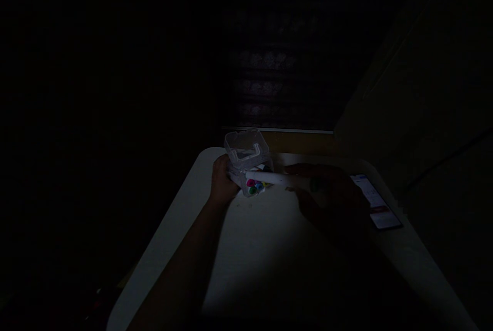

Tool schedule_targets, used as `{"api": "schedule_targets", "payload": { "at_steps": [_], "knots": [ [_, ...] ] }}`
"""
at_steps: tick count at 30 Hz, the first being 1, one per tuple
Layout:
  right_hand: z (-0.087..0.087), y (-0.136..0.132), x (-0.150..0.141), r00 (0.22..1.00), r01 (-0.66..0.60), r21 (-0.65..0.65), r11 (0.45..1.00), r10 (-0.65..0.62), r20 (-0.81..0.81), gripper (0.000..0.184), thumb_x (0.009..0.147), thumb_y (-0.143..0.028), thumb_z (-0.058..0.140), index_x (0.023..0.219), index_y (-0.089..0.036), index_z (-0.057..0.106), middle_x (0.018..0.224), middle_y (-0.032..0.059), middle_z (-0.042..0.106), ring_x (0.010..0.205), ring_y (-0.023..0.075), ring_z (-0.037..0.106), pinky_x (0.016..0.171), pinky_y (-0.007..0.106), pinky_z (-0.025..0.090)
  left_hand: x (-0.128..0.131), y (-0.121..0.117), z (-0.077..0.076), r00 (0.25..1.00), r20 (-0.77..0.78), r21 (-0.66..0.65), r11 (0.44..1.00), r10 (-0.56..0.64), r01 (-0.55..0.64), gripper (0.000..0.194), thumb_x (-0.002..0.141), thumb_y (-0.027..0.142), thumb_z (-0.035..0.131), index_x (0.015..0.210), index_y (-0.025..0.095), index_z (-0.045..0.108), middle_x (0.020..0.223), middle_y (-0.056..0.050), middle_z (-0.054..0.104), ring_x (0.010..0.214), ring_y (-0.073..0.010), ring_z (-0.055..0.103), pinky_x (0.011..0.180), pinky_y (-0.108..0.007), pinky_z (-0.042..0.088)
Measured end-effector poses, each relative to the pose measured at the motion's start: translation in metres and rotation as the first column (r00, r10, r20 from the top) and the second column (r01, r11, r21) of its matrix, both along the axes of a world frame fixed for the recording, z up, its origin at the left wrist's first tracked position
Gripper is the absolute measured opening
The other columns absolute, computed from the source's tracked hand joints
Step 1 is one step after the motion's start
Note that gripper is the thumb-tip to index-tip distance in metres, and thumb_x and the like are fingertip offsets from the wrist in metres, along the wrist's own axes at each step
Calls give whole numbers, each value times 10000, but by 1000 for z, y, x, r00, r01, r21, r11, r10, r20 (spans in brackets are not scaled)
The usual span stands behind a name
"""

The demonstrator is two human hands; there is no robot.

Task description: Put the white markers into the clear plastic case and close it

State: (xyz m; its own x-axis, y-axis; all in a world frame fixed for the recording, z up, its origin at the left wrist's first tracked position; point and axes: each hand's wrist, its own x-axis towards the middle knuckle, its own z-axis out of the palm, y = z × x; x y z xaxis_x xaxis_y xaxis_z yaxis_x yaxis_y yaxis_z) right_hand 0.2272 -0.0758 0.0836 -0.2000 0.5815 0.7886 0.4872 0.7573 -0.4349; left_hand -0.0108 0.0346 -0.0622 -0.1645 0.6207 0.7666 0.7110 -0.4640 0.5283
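My left hand (222, 183) is wrapped around the side of a clear plastic case (236, 173) at the far part of the table. The case's transparent lid (246, 146) stands raised. Several coloured marker ends (252, 184), pink, green, blue and yellow among them, show at its near opening. In deep shadow, my right hand (331, 187) grips a white marker (269, 177) with a dark green end. The marker lies level, its tip pointing left, in front of or over the case; I cannot tell whether they touch. Most right-hand fingers are lost in the dark.
Everything stands on a pale table (246, 249) with rounded corners. A phone (376, 202) with a lit screen lies near its right edge. Behind the table is a dark slatted surface (265, 84). A dark wall (427, 115) rises on the right.
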Motion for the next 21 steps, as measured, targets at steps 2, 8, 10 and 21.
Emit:
{"api": "schedule_targets", "payload": {
  "at_steps": [2,8,10,21],
  "knots": [
    [-7,5,-4,999,-4,-7,1000,5,43,251,797,-174,589,1040,-230,616,934,-9,713,761,99,679,649,160,541,0,0,1,1000,-16,5,1000,5,-5,535,624,320,700,1121,219,530,1114,-96,590,1026,-304,569,821,-445,482],
    [-21,19,-12,992,-94,125,988,82,96,238,833,-120,521,1053,-192,578,1053,49,704,968,121,665,829,198,540,1,-1,4,1000,-19,5,1000,8,-7,526,626,319,708,1116,230,538,1116,-100,586,1025,-306,568,826,-435,483],
    [-26,23,-13,988,-108,140,984,90,129,242,843,-105,506,1065,-183,564,1072,59,697,994,113,654,857,198,529,1,-2,4,1000,-25,5,1000,9,-8,522,627,316,706,1112,218,538,1109,-103,586,1024,-305,566,828,-435,481],
    [-47,41,-15,958,-145,86,986,118,261,283,859,-132,502,1134,-180,549,1177,79,638,1107,152,592,926,281,511,2,-4,5,1000,-2,-43,999,3,-3,542,624,303,702,1122,210,512,1131,-113,574,1031,-295,563,804,-423,485]
  ]
}}
